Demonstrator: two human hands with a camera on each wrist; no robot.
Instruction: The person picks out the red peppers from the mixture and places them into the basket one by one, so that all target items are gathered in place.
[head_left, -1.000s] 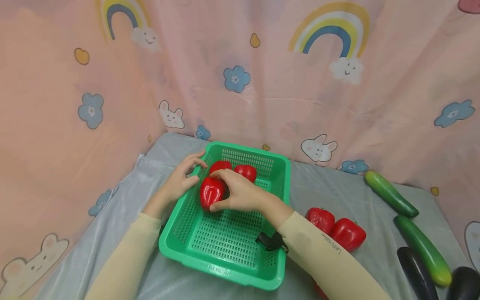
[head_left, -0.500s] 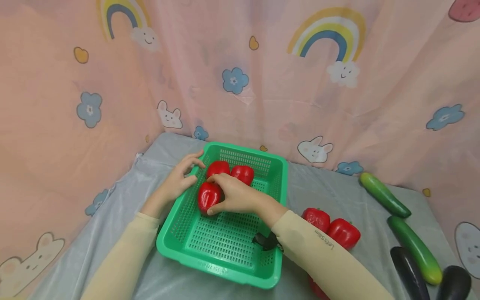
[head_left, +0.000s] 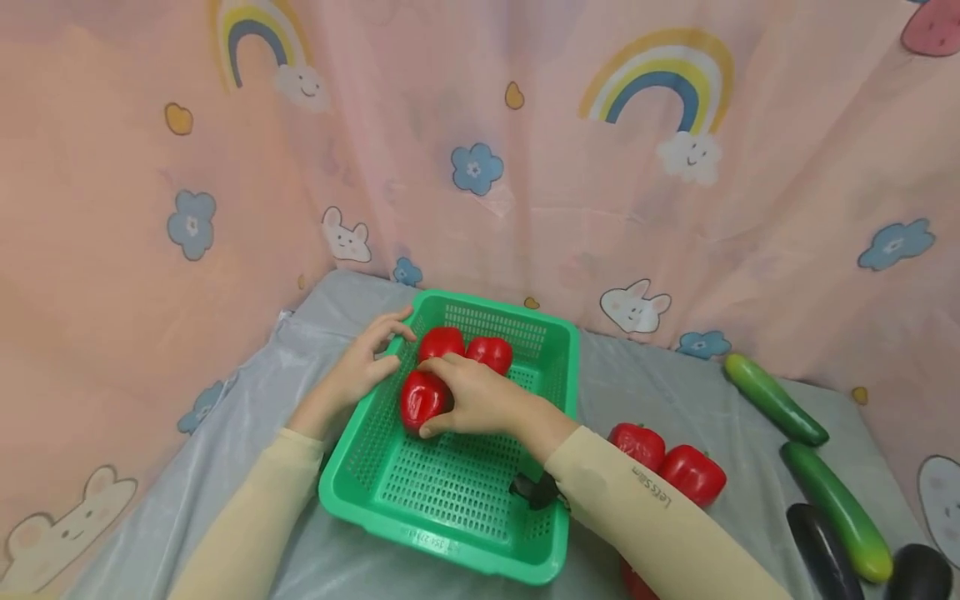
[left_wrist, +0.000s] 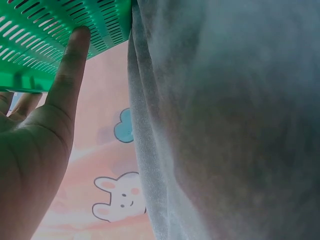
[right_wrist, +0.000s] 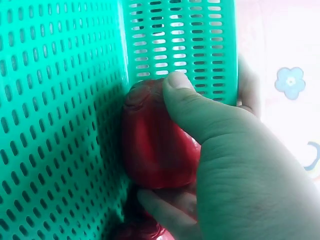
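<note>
My right hand [head_left: 483, 396] grips a glossy red bell pepper [head_left: 422, 402] inside the green perforated basket [head_left: 450, 546]. Seen from the right wrist, the thumb lies along one side of this pepper, with fingers on the opposite side. Behind it in the basket sit two more red peppers, one at the left [head_left: 442, 342] and one at the right [head_left: 491, 353]. At the basket's left rim rests my left hand [head_left: 360, 362], its fingers loosely bent there. A straight digit [left_wrist: 72, 65] lies against the slotted wall in the left wrist view.
Right of the basket, two red peppers [head_left: 693, 475] lie on the grey cloth [head_left: 600, 367], and another red piece shows under the right sleeve. Two green cucumber-like vegetables [head_left: 776, 400] and two dark eggplants [head_left: 821, 546] lie farther right. A pink patterned curtain [head_left: 420, 83] stands behind.
The held pepper has shifted slightly toward the near end of the basket, moving with my right hand. My left hand stays at the rim. The head view has shifted a little.
</note>
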